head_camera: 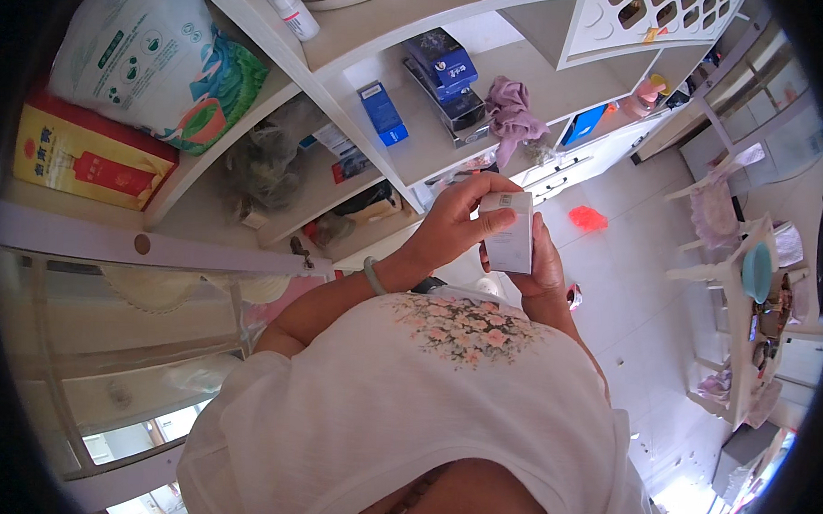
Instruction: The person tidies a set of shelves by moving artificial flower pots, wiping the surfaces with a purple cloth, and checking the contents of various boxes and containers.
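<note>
In front of my chest I hold a small white cardboard box (510,243) bearing fine print and a printed code near its top. My left hand (464,211) grips it from the left, thumb across the front face and fingers behind the top. On the other side my right hand (544,261) supports the box along its right edge and lower back; part of that hand is hidden behind it. Beyond my hands, a purple cloth (515,114) hangs over the front edge of a shelf (428,155). Blue boxes (445,71) are stacked there, with another blue box (382,113) beside them.
On the left shelves are a large printed plastic bag (153,58), a red and yellow box (95,154) and a white pump bottle (291,11). A red plastic bag (587,218) lies on the tiled floor. At right stands a table with a teal basin (756,272).
</note>
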### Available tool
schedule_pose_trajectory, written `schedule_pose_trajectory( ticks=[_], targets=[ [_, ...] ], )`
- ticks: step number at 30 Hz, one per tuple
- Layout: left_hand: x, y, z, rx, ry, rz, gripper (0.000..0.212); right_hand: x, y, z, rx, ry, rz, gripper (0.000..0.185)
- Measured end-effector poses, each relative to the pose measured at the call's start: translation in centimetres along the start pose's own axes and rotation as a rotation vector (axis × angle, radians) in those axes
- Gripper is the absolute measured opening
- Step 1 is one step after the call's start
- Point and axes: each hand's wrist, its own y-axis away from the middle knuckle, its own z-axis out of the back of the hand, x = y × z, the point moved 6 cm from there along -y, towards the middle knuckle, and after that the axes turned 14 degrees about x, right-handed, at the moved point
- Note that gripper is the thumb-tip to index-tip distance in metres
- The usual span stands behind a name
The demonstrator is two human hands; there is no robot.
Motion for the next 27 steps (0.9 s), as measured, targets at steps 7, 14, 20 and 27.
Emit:
schedule_pose_trajectory(
  ticks=[7, 14, 20, 27],
  targets=[
    [6.0, -1.0, 0.9, 0.068, 0.194, 0.167, 0.033, -0.7, 1.3, 3.6, -0.192, -0.043, -0.103, 0.06],
    [20.2, -1.6, 17.2, -0.736, -0.881, 0.592, 0.054, -1.7, 3.9, 6.6, -0.413, -0.079, -0.098, 0.057],
    [23.5, -2.3, 20.7, -0.828, -1.113, 0.899, 0.063, -2.3, 6.6, 7.4, -0.483, -0.158, -0.071, 0.054],
    [24.6, -4.3, 21.1, -0.623, -1.25, 0.939, 0.043, -3.8, 7.8, 9.6, -0.522, -0.193, -0.059, 0.053]
  ],
)
